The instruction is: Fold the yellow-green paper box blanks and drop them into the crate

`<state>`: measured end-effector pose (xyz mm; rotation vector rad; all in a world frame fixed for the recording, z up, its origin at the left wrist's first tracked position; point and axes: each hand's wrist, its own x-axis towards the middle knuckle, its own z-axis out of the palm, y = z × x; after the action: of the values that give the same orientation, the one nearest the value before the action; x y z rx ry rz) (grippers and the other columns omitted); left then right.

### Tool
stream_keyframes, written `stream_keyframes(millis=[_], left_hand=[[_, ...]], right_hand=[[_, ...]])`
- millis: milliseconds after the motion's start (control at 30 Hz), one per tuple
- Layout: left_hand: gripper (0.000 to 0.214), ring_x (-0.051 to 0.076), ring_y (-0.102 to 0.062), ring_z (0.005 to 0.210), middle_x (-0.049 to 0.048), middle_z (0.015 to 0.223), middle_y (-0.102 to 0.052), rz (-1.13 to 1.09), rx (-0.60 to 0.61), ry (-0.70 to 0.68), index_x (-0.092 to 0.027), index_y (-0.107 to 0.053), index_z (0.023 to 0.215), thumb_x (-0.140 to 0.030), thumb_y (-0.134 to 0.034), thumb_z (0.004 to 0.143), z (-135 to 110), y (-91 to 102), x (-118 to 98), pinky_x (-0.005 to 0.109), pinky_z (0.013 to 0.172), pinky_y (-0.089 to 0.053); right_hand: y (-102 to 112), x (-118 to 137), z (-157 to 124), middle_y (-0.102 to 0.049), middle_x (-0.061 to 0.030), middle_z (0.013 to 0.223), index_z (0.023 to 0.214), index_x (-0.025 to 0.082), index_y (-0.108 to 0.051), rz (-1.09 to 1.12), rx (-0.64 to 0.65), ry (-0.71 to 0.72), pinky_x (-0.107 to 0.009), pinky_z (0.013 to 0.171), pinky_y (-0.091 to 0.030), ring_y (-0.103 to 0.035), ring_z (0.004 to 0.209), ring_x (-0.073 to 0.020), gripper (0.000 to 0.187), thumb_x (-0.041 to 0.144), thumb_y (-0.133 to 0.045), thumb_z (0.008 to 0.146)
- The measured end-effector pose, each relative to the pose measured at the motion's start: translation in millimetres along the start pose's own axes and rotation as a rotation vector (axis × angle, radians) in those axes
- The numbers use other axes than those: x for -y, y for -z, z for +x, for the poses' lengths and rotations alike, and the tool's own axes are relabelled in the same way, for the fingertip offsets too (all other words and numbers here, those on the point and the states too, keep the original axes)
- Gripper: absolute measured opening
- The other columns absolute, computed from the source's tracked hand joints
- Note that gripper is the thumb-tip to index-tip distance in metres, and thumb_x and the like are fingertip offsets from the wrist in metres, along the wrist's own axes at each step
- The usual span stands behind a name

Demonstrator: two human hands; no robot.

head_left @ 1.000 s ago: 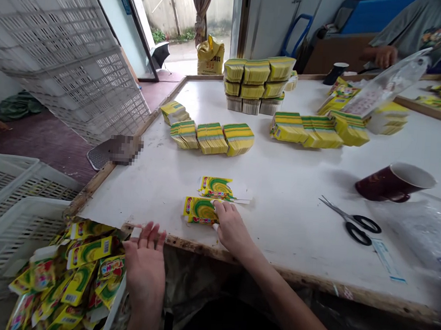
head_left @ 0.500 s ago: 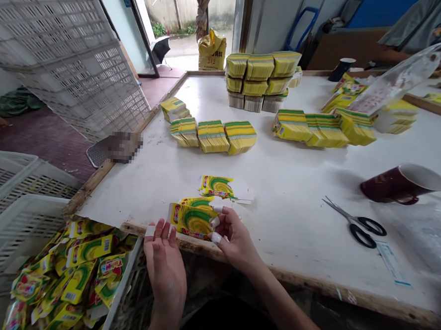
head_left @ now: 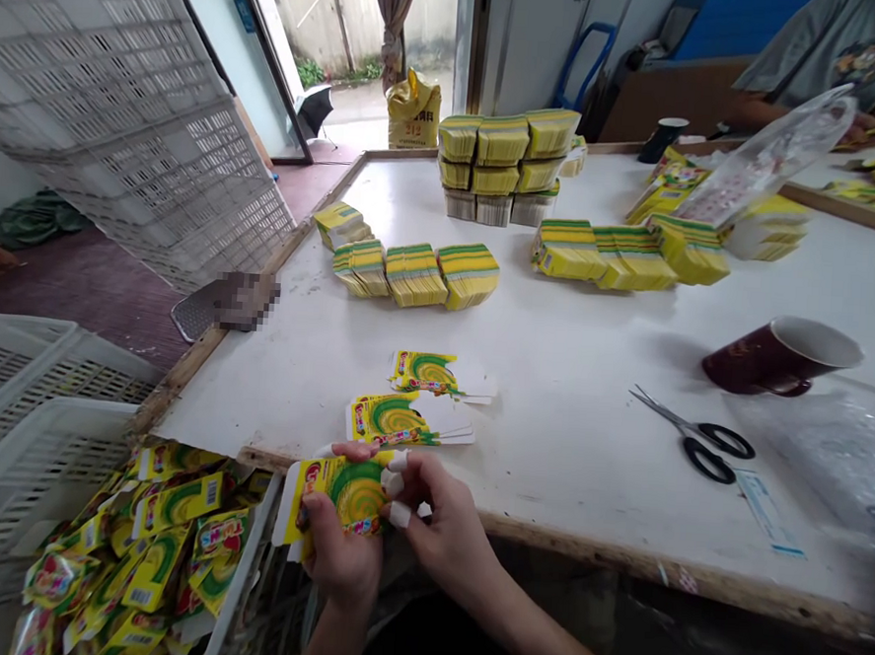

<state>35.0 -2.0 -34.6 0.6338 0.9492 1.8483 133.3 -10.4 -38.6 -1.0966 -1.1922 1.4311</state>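
Note:
Between my two hands is a yellow and green printed carton point(head_left: 349, 495), held at the table's front edge. My left hand point(head_left: 346, 549) grips its left part, thumb on the printed face and fingers behind. The fingers of my right hand point(head_left: 440, 520), with white wraps on the tips, pinch its right end. Just beyond lies a small pile of flat cartons point(head_left: 391, 419) with white flaps pointing right. A second flat pile point(head_left: 427, 371) rests behind that one.
A white crate point(head_left: 237, 572) of filled packets stands at lower left. Stacked carton bundles point(head_left: 499, 163) rise at the table's back, with rows of bundles point(head_left: 411, 272) nearer. Scissors point(head_left: 698, 437), a maroon mug point(head_left: 747, 361) and plastic wrap point(head_left: 822, 460) lie right. A person point(head_left: 815, 79) sits at far right.
A carton has come off the near pile toward me, over the table edge. My left hand, open before, has closed on it, and my right hand has moved nearer with it.

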Motion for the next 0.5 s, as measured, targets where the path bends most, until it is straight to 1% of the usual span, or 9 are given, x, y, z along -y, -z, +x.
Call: stream_keyframes(millis=[67,133,267,333,433,500], left_hand=[[0.050,0.022,-0.065,0.089,0.0038,0.090,-0.067,0.022,0.029,-0.028,-0.020,-0.069,0.095,-0.065,-0.050,0.085,-0.3,1.1,1.4,0.034,0.087,-0.053],[0.056,0.023,-0.066,0.088,0.0050,0.091,-0.068,0.036,0.030,-0.012,-0.020,-0.069,0.097,-0.070,-0.047,0.084,-0.8,2.7,2.2,0.035,0.085,-0.054],[0.057,0.025,-0.068,0.090,0.0057,0.092,-0.072,0.097,-0.002,-0.064,-0.021,-0.067,0.104,-0.070,-0.044,0.086,-1.9,4.2,1.8,0.040,0.086,-0.055],[0.058,0.026,-0.069,0.090,0.0059,0.093,-0.073,0.127,0.007,-0.083,-0.022,-0.066,0.106,-0.072,-0.044,0.085,-1.9,3.1,0.7,0.042,0.087,-0.055],[0.061,0.027,-0.069,0.092,0.0058,0.096,-0.073,0.124,-0.027,-0.065,-0.023,-0.065,0.108,-0.075,-0.047,0.081,-0.4,0.8,-0.4,0.041,0.084,-0.056],[0.062,0.027,-0.068,0.094,0.0052,0.098,-0.073,0.104,-0.058,-0.046,-0.024,-0.065,0.109,-0.075,-0.051,0.078,1.3,0.6,0.6,0.039,0.084,-0.056]], right_hand=[[-0.2,3.1,-1.6,-0.062,0.0008,0.084,0.104,0.024,-0.055,-0.128,-0.001,0.024,-0.025,0.062,-0.046,-0.058,0.073,-0.0156,0.036,0.005,-0.060,0.073],[1.2,5.0,-1.4,-0.061,0.0019,0.081,0.106,0.024,-0.053,-0.150,0.013,0.022,-0.024,0.060,-0.045,-0.057,0.070,-0.0150,0.040,0.003,-0.058,0.073],[7.6,11.6,1.9,-0.057,0.0049,0.074,0.099,0.024,-0.049,0.006,0.039,-0.035,-0.022,0.056,-0.041,-0.053,0.063,-0.0121,0.032,0.009,-0.064,0.075],[11.6,17.2,3.4,-0.056,0.0051,0.075,0.097,0.023,-0.049,0.084,0.076,-0.062,-0.022,0.056,-0.041,-0.052,0.063,-0.0110,0.030,0.015,-0.067,0.076],[15.4,22.0,3.6,-0.058,0.0027,0.086,0.108,0.024,-0.049,0.110,0.142,-0.050,-0.023,0.062,-0.046,-0.056,0.071,-0.0119,0.040,0.017,-0.070,0.075],[14.7,19.6,2.2,-0.058,0.0019,0.089,0.117,0.025,-0.046,0.023,0.139,-0.011,-0.025,0.065,-0.047,-0.057,0.074,-0.0132,0.049,0.011,-0.066,0.074]])
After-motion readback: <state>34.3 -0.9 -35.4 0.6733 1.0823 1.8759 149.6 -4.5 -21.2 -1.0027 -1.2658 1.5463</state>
